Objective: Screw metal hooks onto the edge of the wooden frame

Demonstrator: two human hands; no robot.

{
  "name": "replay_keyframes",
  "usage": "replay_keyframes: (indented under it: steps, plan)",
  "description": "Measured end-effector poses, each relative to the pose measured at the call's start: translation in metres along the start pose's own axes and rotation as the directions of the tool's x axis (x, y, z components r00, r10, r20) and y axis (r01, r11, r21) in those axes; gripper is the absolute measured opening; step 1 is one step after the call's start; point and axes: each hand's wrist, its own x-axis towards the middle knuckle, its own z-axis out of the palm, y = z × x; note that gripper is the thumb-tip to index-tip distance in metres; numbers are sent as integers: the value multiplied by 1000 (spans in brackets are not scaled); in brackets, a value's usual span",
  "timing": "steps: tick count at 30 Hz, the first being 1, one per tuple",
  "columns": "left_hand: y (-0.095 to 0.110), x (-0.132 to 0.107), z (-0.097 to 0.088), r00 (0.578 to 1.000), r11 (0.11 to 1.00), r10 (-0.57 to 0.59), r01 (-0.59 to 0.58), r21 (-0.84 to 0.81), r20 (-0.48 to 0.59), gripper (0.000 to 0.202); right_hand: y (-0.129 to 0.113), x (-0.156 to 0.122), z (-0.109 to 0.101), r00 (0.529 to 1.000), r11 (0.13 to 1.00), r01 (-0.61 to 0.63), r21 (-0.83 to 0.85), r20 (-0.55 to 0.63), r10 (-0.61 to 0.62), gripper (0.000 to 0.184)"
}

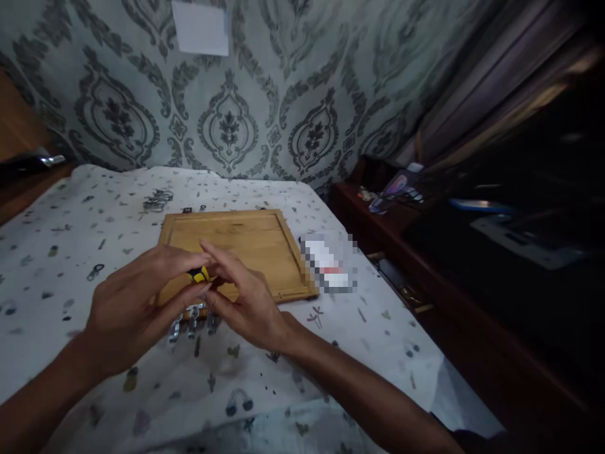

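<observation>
Tool is just fingertip-pinched by the left hand — can't be told if the right hand grips too — so if fumbled, the board gets dinged, maybe.

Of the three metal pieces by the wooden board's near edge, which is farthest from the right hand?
The leftmost metal piece; the middle piece and rightmost piece both lie nearer the right hand.

The cloth left of the board leaves room to pass; metal pieces crowd its near edge, a blurred object its right.
</observation>
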Motion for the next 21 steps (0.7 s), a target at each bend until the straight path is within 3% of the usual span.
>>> replay_keyframes:
  steps: [3, 6, 8, 12, 17, 21]
  plan:
    - [-13, -3, -4, 999, 998, 5, -2, 70, -44, 51, 9, -3, 4, 997, 999, -5, 36, -81, 8, 53]
    - [-44, -8, -9, 996, 989, 0, 13, 151, -85, 36, 22, -5, 7, 963, 980, -79, 181, -240, 122, 45]
    - [-72, -15, -12, 981, 984, -129, 144, 101, -143, 25, 30, -5, 6, 947, 977, -87, 196, -288, 142, 41]
    - [-122, -39, -14, 935, 961, -244, 269, 65, -259, 19, 41, -4, 0, 916, 973, -108, 202, -360, 176, 35]
    - [-148, -63, -16, 843, 842, -497, 526, 122, -206, 20, 46, -1, -7, 888, 953, -135, 271, -394, 238, 32]
    - [-161, -71, -10, 779, 756, -620, 624, 195, -93, 26, 50, 0, -13, 865, 926, -149, 346, -409, 292, 34]
